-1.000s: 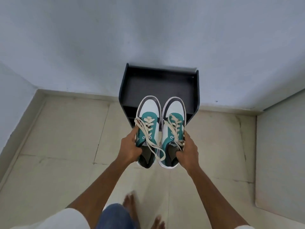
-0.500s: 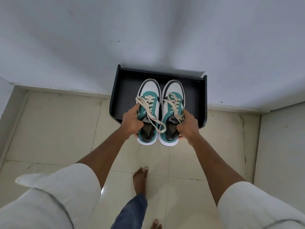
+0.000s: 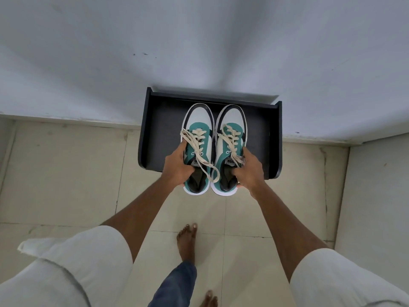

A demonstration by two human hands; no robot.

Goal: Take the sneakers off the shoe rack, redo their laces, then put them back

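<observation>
Two sneakers are being carried side by side over the black shoe rack (image 3: pixel 155 129), which is standing against the wall at the centre of the frame. The left sneaker (image 3: pixel 198 138) and right sneaker (image 3: pixel 231 138) are pointing toes-first toward the wall, heels overhanging the rack's front edge. The left hand (image 3: pixel 177 168) is pinching its shoe at the collar; the right hand (image 3: pixel 249 171) is doing likewise. Cream laces (image 3: pixel 205 165) are trailing loose across both tongues. Judging by this, lowering both soles flat together, then sliding them back until the heels are clearing the edge, should be keeping the laces from snagging underneath.
</observation>
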